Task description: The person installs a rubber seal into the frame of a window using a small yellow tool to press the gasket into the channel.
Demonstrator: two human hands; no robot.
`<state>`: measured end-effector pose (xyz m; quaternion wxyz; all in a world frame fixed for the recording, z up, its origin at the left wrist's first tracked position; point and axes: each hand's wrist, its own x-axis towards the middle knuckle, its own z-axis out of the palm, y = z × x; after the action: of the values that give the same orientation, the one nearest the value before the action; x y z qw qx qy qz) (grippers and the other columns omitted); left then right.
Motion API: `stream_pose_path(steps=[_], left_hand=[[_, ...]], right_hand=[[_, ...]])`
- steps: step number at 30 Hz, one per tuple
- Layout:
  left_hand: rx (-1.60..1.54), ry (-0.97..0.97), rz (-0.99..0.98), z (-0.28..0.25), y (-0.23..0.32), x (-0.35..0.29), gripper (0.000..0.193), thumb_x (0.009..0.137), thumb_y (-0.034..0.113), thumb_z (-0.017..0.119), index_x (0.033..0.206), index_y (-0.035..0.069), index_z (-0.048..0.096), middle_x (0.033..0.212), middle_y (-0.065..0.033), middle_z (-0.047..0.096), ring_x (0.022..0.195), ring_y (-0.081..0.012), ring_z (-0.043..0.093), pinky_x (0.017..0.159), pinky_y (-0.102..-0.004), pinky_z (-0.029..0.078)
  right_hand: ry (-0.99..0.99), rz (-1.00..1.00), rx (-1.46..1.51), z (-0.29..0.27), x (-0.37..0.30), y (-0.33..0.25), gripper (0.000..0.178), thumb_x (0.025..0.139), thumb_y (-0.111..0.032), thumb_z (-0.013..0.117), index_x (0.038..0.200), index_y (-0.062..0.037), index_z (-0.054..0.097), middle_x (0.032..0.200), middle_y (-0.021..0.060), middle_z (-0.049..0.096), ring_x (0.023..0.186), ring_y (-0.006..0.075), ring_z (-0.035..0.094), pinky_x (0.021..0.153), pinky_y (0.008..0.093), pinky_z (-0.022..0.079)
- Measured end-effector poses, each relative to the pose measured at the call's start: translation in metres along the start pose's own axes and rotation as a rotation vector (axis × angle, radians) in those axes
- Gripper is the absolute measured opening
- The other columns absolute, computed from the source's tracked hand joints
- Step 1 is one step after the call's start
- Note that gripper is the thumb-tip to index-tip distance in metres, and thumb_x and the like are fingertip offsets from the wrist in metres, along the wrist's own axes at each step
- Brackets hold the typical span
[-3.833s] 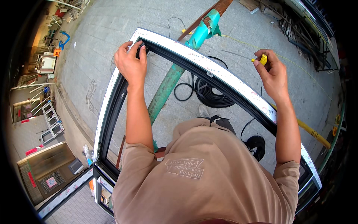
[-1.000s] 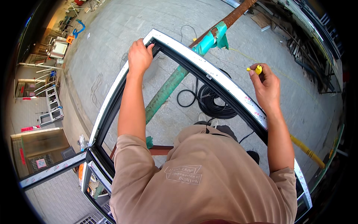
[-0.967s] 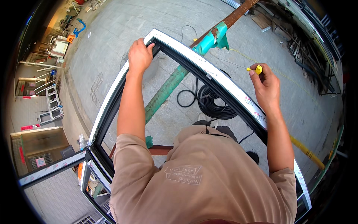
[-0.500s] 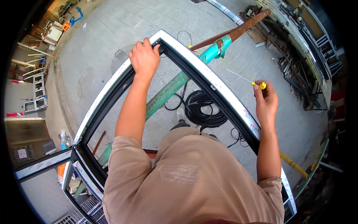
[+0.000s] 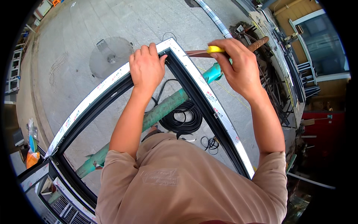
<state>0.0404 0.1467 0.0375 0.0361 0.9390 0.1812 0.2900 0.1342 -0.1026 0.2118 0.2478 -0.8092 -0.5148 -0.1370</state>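
Note:
A black metal frame with white film on its outer faces (image 5: 209,92) spans the view, its corner pointing away from me. My left hand (image 5: 146,69) grips the frame's left side close to that corner, fingers over the outer edge and thumb on the inner side. To the right of the corner, my right hand (image 5: 238,63) holds a screwdriver by its yellow handle (image 5: 215,49). The handle points left toward the corner; its thin shaft is hard to make out against a brown bar behind it. Whether the tip touches the frame, I cannot tell.
Under the frame runs a green pipe (image 5: 164,108), its rusty end (image 5: 258,44) at far right. A coil of black cable (image 5: 182,121) lies on the concrete floor. Scrap metal (image 5: 278,89) is piled along the right. A round translucent disc (image 5: 108,56) lies beyond the frame's left side.
My right hand has moved left and away from me with the screwdriver, from the frame's right side toward its corner. My left hand keeps its grip there. The view has shifted to the right.

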Motion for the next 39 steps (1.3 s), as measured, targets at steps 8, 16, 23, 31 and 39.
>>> stream_pose_path(steps=[8,16,23,31,39], left_hand=[[-0.079,0.001,-0.013,-0.001,-0.001,0.000,0.051,0.099,0.041,0.092,0.133,0.006,0.076,0.109,-0.0108,0.071,0.104,-0.0324,0.072,0.096,-0.0477,0.053],[-0.088,-0.009,-0.010,-0.001,-0.003,0.001,0.051,0.099,0.043,0.091,0.133,0.007,0.075,0.107,-0.0096,0.069,0.103,-0.0315,0.072,0.094,-0.0473,0.053],[-0.099,-0.002,-0.002,0.000,-0.004,0.000,0.050,0.099,0.042,0.091,0.130,0.008,0.074,0.107,-0.0098,0.069,0.102,-0.0320,0.072,0.094,-0.0481,0.053],[-0.093,0.020,-0.004,0.000,-0.004,0.001,0.048,0.096,0.044,0.094,0.120,0.008,0.075,0.105,-0.0087,0.070,0.103,-0.0298,0.071,0.095,-0.0455,0.052],[-0.115,-0.001,-0.012,0.000,-0.004,0.001,0.053,0.099,0.041,0.092,0.135,0.006,0.075,0.109,-0.0099,0.069,0.103,-0.0317,0.072,0.095,-0.0478,0.055]], right_hand=[[-0.158,-0.228,-0.017,0.045,0.074,0.003,0.022,0.112,-0.006,0.078,0.134,-0.0061,0.080,0.119,0.0134,0.080,0.099,0.0356,0.081,0.085,0.0462,0.066],[-0.187,-0.245,-0.010,0.057,0.092,-0.003,0.021,0.112,-0.008,0.078,0.133,-0.0054,0.080,0.117,0.0138,0.079,0.096,0.0378,0.080,0.085,0.0460,0.065],[-0.186,-0.242,-0.043,0.060,0.092,-0.003,0.021,0.112,-0.010,0.080,0.132,-0.0065,0.080,0.118,0.0130,0.080,0.097,0.0381,0.080,0.086,0.0464,0.065],[-0.219,-0.222,-0.049,0.052,0.088,0.005,0.021,0.111,-0.008,0.080,0.132,-0.0065,0.080,0.119,0.0135,0.080,0.101,0.0386,0.080,0.088,0.0478,0.065],[-0.211,-0.346,-0.150,0.045,0.090,0.011,0.032,0.104,-0.009,0.086,0.136,-0.0104,0.083,0.124,0.0095,0.081,0.109,0.0362,0.080,0.094,0.0460,0.067]])
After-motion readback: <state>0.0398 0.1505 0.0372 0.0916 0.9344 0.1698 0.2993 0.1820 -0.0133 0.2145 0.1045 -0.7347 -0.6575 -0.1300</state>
